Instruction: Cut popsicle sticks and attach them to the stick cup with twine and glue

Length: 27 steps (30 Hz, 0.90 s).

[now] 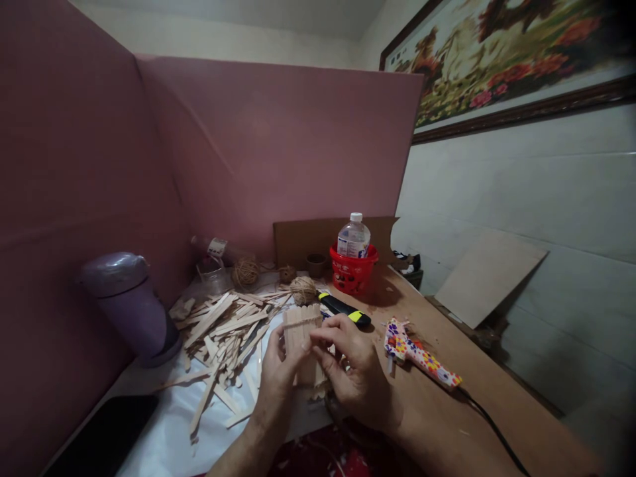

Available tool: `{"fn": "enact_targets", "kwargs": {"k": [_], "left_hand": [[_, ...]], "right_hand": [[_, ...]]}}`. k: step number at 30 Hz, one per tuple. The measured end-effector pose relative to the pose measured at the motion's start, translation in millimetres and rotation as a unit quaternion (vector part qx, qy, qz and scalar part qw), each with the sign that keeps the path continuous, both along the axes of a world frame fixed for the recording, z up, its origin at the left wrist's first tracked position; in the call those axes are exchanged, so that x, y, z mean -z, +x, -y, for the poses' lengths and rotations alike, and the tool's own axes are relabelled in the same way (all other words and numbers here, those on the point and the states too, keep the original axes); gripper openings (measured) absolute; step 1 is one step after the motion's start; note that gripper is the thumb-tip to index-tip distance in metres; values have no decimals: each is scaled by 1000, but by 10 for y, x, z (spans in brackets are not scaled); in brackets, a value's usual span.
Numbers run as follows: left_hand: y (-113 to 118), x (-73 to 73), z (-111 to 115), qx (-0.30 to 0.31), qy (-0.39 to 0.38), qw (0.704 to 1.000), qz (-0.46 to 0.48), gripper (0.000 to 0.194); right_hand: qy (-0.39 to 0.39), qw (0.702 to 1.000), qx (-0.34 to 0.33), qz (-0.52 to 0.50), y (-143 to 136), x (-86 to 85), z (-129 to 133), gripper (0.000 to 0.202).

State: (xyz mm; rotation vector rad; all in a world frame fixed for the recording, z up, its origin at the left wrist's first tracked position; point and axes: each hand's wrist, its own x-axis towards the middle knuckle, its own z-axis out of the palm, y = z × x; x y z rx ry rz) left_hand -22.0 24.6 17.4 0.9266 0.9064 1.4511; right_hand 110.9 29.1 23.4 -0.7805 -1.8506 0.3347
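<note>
My left hand (277,372) is closed around the left side of a small piece made of craft sticks (297,333) laid side by side, holding it tilted over the table. A strip of twine crosses the piece near its top edge. My right hand (358,374) is closed in a pinch in front of its right side, thumb and forefinger together. Whatever those fingertips hold is too small to make out. Just beyond the hands are a ball of twine (303,290) and a black and yellow utility knife (342,309).
Loose craft sticks (233,331) lie heaped on the left, beside a purple tumbler (132,308) and a dark flat object (102,434). A red basket (352,270) with a plastic bottle (354,237) stands behind. A flower-patterned glue gun (422,354) and its cord lie right. Pink panels (278,139) enclose the back and left.
</note>
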Motion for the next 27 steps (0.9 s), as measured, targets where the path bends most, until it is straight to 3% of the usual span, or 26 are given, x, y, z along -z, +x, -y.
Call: {"fn": "enact_targets", "kwargs": {"k": [12, 19, 27], "left_hand": [[-5, 52, 12, 15, -2, 1000, 27, 46], [1, 90, -36, -5, -15, 1000, 26, 51], [22, 55, 11, 17, -45, 995, 85, 46]], "right_hand": [[-37, 999, -28, -19, 2, -32, -40, 19], [-50, 997, -43, -26, 9, -27, -53, 18], [-49, 996, -45, -57, 20, -49, -38, 17]]}}
